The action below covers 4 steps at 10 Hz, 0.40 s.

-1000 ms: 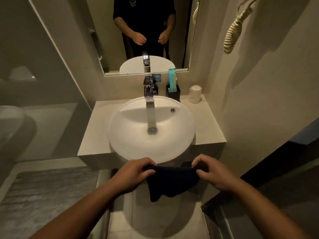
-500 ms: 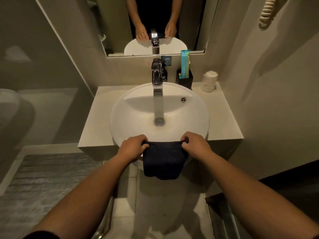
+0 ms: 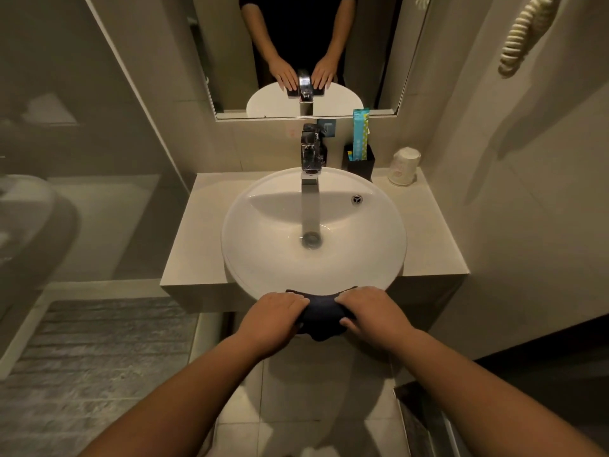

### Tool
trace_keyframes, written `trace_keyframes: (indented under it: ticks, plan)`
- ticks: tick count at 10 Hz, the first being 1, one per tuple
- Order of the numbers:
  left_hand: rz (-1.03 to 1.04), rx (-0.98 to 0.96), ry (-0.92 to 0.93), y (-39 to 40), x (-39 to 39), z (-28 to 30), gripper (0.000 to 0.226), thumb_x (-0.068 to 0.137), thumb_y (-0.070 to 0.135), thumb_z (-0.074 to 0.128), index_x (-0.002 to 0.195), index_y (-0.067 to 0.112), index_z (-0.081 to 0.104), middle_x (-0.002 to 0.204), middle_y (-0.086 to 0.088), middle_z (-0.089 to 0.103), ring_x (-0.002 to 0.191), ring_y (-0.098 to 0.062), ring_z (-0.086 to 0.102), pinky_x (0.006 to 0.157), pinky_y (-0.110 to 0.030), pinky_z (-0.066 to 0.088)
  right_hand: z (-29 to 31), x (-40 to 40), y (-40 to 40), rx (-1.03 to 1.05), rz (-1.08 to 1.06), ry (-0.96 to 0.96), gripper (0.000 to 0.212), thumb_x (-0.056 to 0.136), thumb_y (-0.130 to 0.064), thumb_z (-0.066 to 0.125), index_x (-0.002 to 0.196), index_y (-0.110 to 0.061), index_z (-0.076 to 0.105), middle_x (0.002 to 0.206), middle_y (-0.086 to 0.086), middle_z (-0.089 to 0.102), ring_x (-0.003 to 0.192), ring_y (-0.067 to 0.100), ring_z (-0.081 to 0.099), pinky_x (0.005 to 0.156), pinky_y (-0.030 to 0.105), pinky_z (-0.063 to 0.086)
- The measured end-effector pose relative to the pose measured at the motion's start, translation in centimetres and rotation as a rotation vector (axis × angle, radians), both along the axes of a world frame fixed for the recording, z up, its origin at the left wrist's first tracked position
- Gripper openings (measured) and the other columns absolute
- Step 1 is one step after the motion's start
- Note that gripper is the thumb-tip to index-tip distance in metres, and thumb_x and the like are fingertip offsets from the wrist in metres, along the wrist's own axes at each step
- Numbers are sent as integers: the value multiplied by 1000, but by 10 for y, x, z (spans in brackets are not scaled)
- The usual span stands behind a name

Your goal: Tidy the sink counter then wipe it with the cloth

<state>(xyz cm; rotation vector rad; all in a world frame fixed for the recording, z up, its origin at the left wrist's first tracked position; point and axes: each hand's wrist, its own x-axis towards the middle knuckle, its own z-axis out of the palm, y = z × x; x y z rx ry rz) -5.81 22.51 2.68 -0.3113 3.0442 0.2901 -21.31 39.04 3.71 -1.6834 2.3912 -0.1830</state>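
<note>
A dark navy cloth lies draped over the near rim of the round white sink basin. My left hand presses on its left end and my right hand on its right end, fingers curled over the fabric. The beige counter surrounds the basin. A black holder with a teal packet stands at the back, and a white paper-cup stack sits in the back right corner.
A chrome faucet rises behind the basin, below a wall mirror. A glass partition stands to the left. A coiled cord hangs on the right wall. Tiled floor lies below.
Both hands have carried the cloth up from below the basin to its front rim, and the hanging part of the cloth has shortened. The view has come closer to the sink.
</note>
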Motion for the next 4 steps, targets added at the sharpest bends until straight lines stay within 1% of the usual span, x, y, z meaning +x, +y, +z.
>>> trace_keyframes:
  ticks: [1,2,3,4]
  plan:
    - [41,7,0,3,1,1,32,90,28,59,120,25,50,117,-2,63,103,-21,58,91,-35,46,-2,1,-1,-7,-40,-7,32,85,-42,63,114,-30,61,111,-2,69,101,16,61,94,33,46]
    - [32,-18,6,6,4,8,35,89,30,58,123,24,48,122,-3,60,104,-21,56,92,-34,44,3,7,2,1,-62,-2,36,84,-45,62,117,-30,58,115,-3,66,103,15,59,96,33,45]
    - [29,-64,66,5,16,11,46,90,37,54,132,21,43,136,-6,50,116,-22,49,101,-37,40,8,9,12,-50,-97,55,39,86,-48,58,121,-31,53,118,-5,61,105,15,55,95,33,44]
    - [97,8,43,9,24,27,38,93,39,49,127,23,48,129,-4,55,110,-21,54,94,-35,45,23,12,14,65,-110,-17,22,91,-44,50,104,-28,59,98,-3,65,81,12,57,73,26,44]
